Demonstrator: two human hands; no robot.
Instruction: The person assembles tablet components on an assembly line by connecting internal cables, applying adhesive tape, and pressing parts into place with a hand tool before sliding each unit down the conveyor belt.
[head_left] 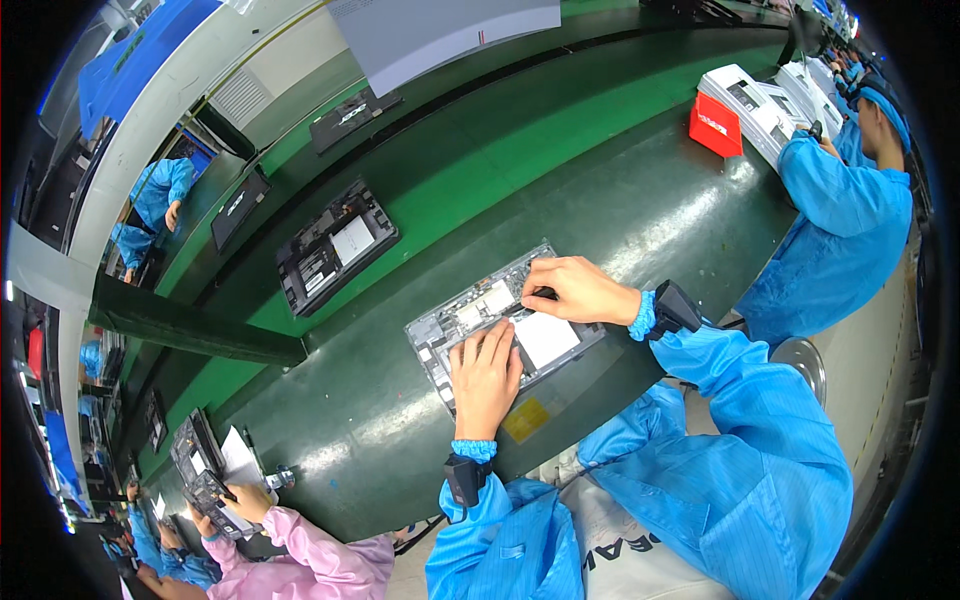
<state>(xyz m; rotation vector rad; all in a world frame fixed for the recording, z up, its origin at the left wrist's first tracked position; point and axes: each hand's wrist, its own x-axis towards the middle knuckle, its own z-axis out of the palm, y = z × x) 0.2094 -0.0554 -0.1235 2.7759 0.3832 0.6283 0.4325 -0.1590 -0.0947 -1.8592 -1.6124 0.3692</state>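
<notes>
An opened laptop base (436, 338), with its circuit boards and inner parts bare, lies in front of me on the dark green bench. A white rectangular panel (546, 341) covers part of its near right side. My left hand (485, 375) lies on the middle of the base, palm down, fingers stretched out and pointing away from me. Above the board's right half, my right hand (580, 292) has its thumb and fingertips pressed together, close to the fingertips of the left. Whatever is in that pinch is too small or hidden to make out.
On the green conveyor strip (480, 180) beyond sits another opened laptop base (320, 277). Dark laptop covers (241, 208) lie farther off. A red bin (715, 126) and white trays (752, 100) stand at far right. Co-workers sit at both sides; a yellow patch (526, 420) marks the near edge.
</notes>
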